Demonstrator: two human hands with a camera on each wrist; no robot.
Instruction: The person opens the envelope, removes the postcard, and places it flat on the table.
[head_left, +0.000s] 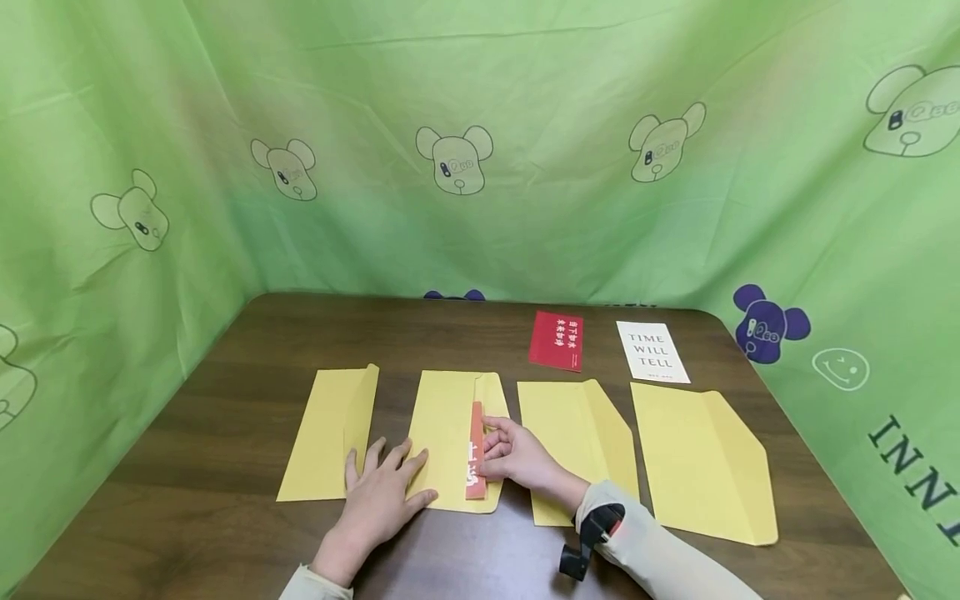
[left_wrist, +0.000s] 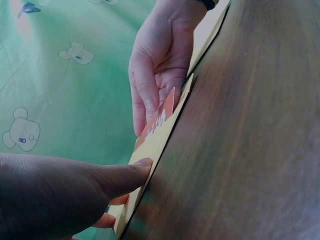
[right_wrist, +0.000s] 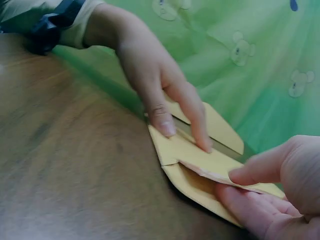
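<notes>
Orange card (head_left: pixel 475 442) with white characters, partly inside the second yellow envelope (head_left: pixel 442 433) from the table's left edge; a long strip shows at the envelope's right-hand mouth, while the rest is hidden; this envelope lies near the middle of the wooden table (head_left: pixel 202 450), well apart from its far edge, its flap (head_left: pixel 492 392) open toward the table's right edge. The right hand (head_left: pixel 521 457) pinches the card's exposed edge, thumb above and fingers beneath; the left hand (head_left: pixel 378 500) has its fingers spread wide, fingertips resting on the envelope's left side; its little finger overlaps the edge of the leftmost envelope (head_left: pixel 322 442), though whether it touches cannot be told.

The third envelope (head_left: pixel 558 433) lies just beside, partly under the right wrist; the fourth envelope (head_left: pixel 686 458) is nearest the table's right edge; both have flaps spread to the right. Near the far edge lies a red card (head_left: pixel 556 342) with white characters; a white card (head_left: pixel 652 352) reading "TIME WILL TELL" lies nearer the far right corner; a green curtain (head_left: pixel 360 242) printed with bear heads hangs beyond the table; a black strap device (head_left: pixel 596 533) circles the right sleeve.
</notes>
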